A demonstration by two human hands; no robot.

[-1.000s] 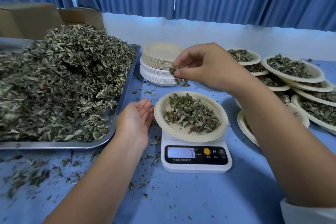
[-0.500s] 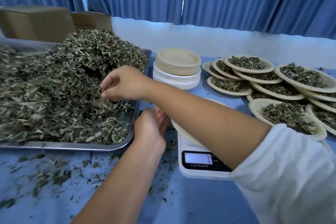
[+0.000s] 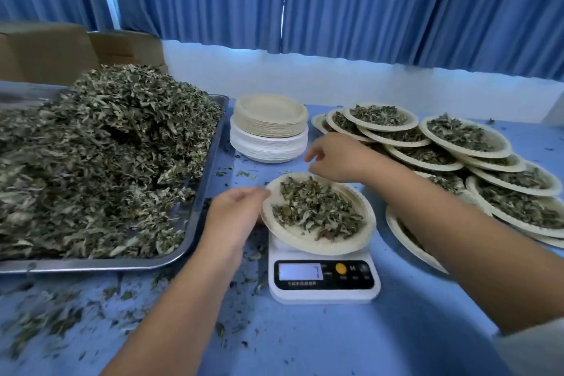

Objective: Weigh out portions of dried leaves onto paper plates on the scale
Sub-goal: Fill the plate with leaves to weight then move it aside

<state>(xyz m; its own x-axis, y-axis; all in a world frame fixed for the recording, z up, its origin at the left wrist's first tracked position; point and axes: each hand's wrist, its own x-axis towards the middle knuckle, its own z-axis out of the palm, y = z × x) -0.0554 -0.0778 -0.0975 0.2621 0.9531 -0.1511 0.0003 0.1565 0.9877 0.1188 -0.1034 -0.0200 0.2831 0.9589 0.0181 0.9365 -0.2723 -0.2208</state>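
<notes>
Paper plate [image 3: 305, 246] of dried leaves [image 3: 317, 207] sits tilted on scale [image 3: 323, 282], middle of surface [image 3: 305, 345], toward near edge. Left grip [image 3: 235, 214] holds its left rim; right grip [image 3: 338, 159] hovers over far rim, loose, empty. Judged light, flimsy, spill-prone: support under rim, keep level.

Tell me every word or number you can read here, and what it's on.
"M": on the kitchen scale, right of its orange button.
Scale display: a single digit, too blurred to read.
Small print under the display and buttons: too small to read.
Nothing else bears text.
</notes>
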